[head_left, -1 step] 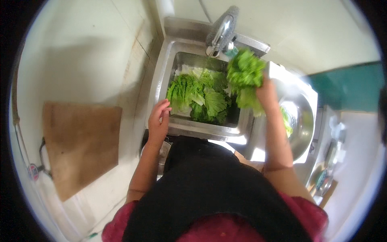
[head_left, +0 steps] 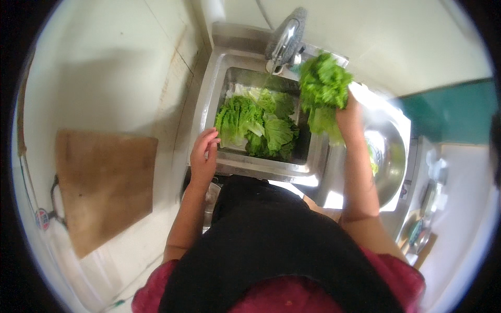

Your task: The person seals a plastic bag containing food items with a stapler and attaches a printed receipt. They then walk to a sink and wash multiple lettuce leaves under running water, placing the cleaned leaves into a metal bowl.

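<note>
My right hand [head_left: 350, 117] grips a bunch of leafy green lettuce [head_left: 325, 86] and holds it above the right rim of the metal sink [head_left: 209, 88]. More lettuce leaves [head_left: 255, 125] lie in the basin, below the faucet [head_left: 286, 44]. At the sink's left front edge is my left hand [head_left: 203, 151], its fingers stretched out and holding nothing. Whether it touches the rim I cannot tell. Beside my right forearm stands a shiny metal bowl [head_left: 392, 167], partly hidden by the arm, with some green leaves [head_left: 373, 159] in it.
A brown board [head_left: 107, 190] is at the left, by the pale wall. Walls rise close behind and left of the sink. Several small items [head_left: 417, 235], too blurred to name, are at the far right. My black apron [head_left: 261, 229] is close to the sink's front.
My right hand has shifted slightly right and away from me with the lettuce bunch. My left hand and the leaves in the basin stay nearly as they were.
</note>
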Tool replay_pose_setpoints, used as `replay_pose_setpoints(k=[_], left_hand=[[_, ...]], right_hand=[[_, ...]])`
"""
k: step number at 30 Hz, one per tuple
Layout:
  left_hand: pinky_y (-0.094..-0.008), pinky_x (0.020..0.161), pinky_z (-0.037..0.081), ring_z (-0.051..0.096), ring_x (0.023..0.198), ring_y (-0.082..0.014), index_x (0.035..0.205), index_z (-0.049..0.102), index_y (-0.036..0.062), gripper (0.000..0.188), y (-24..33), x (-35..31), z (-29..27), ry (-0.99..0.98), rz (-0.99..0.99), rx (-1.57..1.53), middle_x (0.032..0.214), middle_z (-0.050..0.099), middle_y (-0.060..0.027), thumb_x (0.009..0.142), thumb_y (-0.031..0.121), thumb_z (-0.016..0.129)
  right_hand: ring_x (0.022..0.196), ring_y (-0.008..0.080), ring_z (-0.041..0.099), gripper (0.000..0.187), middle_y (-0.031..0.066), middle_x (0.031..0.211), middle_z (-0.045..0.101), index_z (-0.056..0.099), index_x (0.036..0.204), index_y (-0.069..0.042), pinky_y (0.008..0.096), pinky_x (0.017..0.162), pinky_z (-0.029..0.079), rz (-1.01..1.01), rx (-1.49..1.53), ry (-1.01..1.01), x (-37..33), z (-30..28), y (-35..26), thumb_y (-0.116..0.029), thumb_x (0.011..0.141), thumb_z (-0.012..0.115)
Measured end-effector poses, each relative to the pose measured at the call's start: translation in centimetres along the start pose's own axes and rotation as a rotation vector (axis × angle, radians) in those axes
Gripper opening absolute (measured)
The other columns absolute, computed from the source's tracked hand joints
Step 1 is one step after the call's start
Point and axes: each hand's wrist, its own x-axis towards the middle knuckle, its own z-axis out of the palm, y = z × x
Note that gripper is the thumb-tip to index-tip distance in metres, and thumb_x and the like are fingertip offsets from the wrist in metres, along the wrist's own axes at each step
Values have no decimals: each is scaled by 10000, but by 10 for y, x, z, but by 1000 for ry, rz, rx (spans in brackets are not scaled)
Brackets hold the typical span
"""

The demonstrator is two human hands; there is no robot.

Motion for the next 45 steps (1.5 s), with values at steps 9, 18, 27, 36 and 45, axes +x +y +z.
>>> replay_pose_setpoints(k=[9,18,27,36,45], left_hand=[[-293,857,503,637,973,-210,1163,579,-9,247,27,-29,17,13,104,74,1269,543,-141,934,-6,486],[-304,856,506,629,979,-208,1192,565,-13,266,55,-49,29,44,106,-13,1299,521,-142,944,-4,468],[-302,857,495,615,996,-198,1231,545,-7,288,51,-65,40,-49,96,-27,1333,499,-139,967,32,438],[-305,860,492,608,999,-191,1245,544,7,290,55,-60,62,-109,95,-82,1328,503,-127,972,22,450],[-294,899,471,592,1032,-195,1159,582,-4,224,30,-38,61,-81,218,152,1274,527,-118,956,14,492]], right_hand=[[936,357,651,453,240,984,651,540,1201,18,461,771,534,-181,-438,-691,-70,154,120,-8,757,630],[979,356,632,356,240,1030,636,533,1191,6,402,822,540,307,278,-142,-42,63,6,-6,835,550],[1009,345,639,629,271,1086,631,411,1340,47,412,853,530,232,364,-398,-111,-51,20,5,762,652],[1018,268,617,576,191,1135,633,514,1275,16,391,889,485,579,135,-182,-130,-206,179,-243,809,730],[687,239,624,162,103,810,623,650,964,-68,341,595,513,-274,47,302,-140,-127,37,-15,811,653]])
